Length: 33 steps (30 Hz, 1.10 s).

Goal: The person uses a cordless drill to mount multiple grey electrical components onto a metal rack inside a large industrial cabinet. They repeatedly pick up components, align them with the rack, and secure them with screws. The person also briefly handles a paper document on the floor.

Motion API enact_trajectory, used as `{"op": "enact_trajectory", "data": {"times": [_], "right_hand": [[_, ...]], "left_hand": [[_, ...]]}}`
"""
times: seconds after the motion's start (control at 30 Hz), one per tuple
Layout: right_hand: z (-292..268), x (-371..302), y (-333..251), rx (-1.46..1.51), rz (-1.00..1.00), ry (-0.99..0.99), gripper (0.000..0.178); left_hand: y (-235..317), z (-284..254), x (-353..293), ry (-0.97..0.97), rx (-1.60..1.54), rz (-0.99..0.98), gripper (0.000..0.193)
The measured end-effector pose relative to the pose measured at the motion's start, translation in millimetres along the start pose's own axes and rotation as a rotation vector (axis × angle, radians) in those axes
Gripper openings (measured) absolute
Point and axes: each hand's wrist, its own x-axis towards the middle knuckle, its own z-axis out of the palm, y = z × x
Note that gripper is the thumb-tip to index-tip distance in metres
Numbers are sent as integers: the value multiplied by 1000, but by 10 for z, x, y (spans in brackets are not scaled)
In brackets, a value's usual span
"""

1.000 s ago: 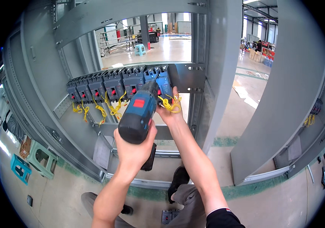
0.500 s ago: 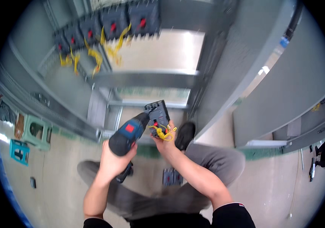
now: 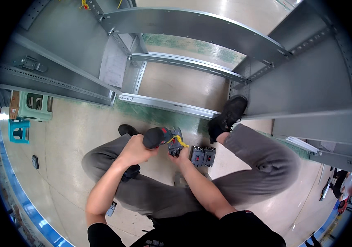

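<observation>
Drill [image 3: 154,138] points rightward, left fingers [image 3: 148,154] wrapped round it — right fingers [image 3: 183,153] pinch the breaker [image 3: 174,145], long axis fore-and-aft.

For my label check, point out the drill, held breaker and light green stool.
Drill [image 3: 153,138]: head view, dark rear end of its body.
Held breaker [image 3: 175,147]: head view, its front face.
Light green stool [image 3: 38,114]: head view, solid part below its opening.

Yellow wires [image 3: 179,139], dark grey breaker [image 3: 174,146]
</observation>
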Motion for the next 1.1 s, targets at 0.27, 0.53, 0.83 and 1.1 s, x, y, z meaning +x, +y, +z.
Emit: {"op": "enact_trajectory", "data": {"times": [0.27, 0.53, 0.83, 1.1], "right_hand": [[-105, 781, -271, -310, 86, 8, 49], [-30, 848, -232, -767, -65, 561, 46], [1040, -374, -709, -673, -942, -156, 26], [2477, -2961, -1764, -1815, -720, -1158, 43]], "left_hand": [[-124, -185, 346, 323, 57, 123, 19], [-111, -215, 391, 353, -308, 76, 15], [-114, -136, 329, 271, -411, 268, 14], [516, -540, 147, 115, -181, 659, 14]]}}
